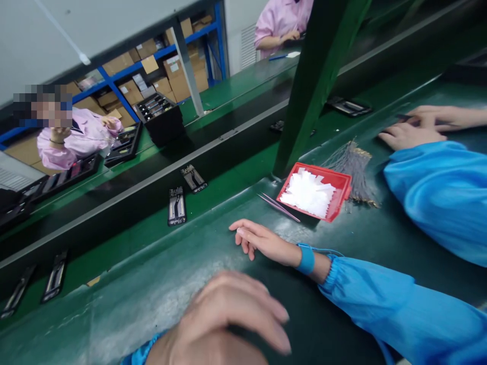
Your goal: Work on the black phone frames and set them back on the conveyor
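Observation:
My right hand (pixel 262 241) lies palm down on the green work surface (pixel 160 289), fingers loosely spread and holding nothing. A blue wrist strap (pixel 306 258) sits above its blue sleeve. My left hand (pixel 232 317) hovers close to the camera at the bottom, blurred, with its fingers stretched and slightly curved and nothing seen in them. Pink tweezers (pixel 279 207) lie just beyond my right hand. Beside them stands a red tray (pixel 340 182) of white pieces.
A bundle of thin wires (pixel 353 170) lies right of the tray. A co-worker's hands (pixel 409 134) and blue sleeve (pixel 441 195) are at the right. Phone frames (pixel 177 205) ride the conveyor belt beyond. A green post (pixel 319 76) rises behind the tray. People in pink work on the far side.

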`<state>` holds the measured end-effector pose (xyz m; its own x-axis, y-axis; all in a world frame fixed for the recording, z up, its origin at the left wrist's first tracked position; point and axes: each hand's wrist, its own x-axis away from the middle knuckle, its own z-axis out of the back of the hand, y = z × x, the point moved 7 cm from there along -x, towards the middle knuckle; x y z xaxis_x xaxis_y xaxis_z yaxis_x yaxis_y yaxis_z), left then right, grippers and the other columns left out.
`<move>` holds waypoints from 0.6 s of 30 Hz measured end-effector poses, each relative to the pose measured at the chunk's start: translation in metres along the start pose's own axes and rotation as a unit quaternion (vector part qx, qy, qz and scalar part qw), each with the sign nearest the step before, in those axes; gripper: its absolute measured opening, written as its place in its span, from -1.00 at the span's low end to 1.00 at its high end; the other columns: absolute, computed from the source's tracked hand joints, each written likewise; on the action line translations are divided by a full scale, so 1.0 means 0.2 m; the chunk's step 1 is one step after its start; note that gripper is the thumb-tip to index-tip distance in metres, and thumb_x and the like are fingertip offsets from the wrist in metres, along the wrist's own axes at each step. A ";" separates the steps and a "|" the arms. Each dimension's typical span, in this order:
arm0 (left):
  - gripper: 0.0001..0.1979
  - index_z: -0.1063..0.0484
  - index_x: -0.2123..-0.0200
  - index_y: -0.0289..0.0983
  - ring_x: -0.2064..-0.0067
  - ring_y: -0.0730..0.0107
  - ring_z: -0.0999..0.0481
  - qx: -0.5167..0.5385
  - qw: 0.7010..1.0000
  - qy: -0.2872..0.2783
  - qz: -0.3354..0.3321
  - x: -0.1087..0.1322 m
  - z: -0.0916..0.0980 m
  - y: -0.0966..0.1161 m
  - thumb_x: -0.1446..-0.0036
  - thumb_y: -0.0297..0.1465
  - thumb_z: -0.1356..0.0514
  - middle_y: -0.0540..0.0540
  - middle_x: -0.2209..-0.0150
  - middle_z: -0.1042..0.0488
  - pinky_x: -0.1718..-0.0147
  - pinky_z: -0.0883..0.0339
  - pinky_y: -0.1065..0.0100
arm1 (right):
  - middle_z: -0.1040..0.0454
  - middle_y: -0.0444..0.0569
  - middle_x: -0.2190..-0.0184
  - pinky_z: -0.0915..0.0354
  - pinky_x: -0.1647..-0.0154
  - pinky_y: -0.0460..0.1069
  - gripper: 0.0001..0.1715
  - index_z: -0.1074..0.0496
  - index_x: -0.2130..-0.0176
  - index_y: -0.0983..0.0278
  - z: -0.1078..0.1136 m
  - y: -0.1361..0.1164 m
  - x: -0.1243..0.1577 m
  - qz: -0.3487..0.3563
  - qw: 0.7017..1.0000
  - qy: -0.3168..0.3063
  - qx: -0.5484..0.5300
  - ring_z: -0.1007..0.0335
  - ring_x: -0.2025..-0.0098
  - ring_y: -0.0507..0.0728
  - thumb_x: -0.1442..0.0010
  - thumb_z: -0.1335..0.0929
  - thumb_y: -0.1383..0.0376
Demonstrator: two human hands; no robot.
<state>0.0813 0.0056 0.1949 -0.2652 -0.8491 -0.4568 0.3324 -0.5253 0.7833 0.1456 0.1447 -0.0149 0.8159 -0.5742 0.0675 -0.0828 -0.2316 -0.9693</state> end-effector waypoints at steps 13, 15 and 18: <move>-0.24 -0.15 -0.41 -0.28 -0.38 -0.27 -0.27 -0.437 0.756 0.157 0.461 0.22 0.69 -1.40 -0.21 -0.21 -0.27 -0.47 -0.29 -0.34 -0.33 -0.01 -0.34 | -0.39 -0.08 0.30 -0.44 0.51 -0.06 -0.33 -0.45 0.06 0.28 -0.01 0.02 0.00 0.002 0.999 -0.021 0.036 -0.38 0.41 0.05 -0.33 -0.36 -0.26; -0.09 -0.04 -0.46 -0.30 -0.32 -0.14 -0.36 -0.434 0.766 0.198 0.431 0.24 0.72 -1.35 -0.10 -0.32 -0.33 -0.41 -0.22 -0.38 -0.32 -0.17 -0.12 | -0.39 -0.08 0.31 -0.44 0.49 -0.06 -0.34 -0.44 0.07 0.28 -0.01 0.02 0.00 0.004 0.999 -0.028 0.043 -0.38 0.41 0.05 -0.34 -0.35 -0.26; 0.12 0.13 -0.50 -0.29 -0.31 -0.14 -0.36 -0.417 0.781 0.273 0.377 0.24 0.71 -1.20 0.03 -0.38 -0.38 -0.39 -0.24 -0.30 -0.26 -0.28 -0.03 | -0.38 -0.07 0.30 -0.34 0.56 -0.09 -0.36 -0.43 0.04 0.27 -0.02 0.02 0.01 0.007 0.997 -0.024 0.068 -0.38 0.40 0.07 -0.37 -0.32 -0.23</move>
<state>-0.1388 0.0992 0.0444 0.6390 -0.7129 -0.2888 0.7427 0.4742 0.4729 0.1444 0.1392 -0.0182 0.8422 -0.5373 0.0447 -0.0195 -0.1132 -0.9934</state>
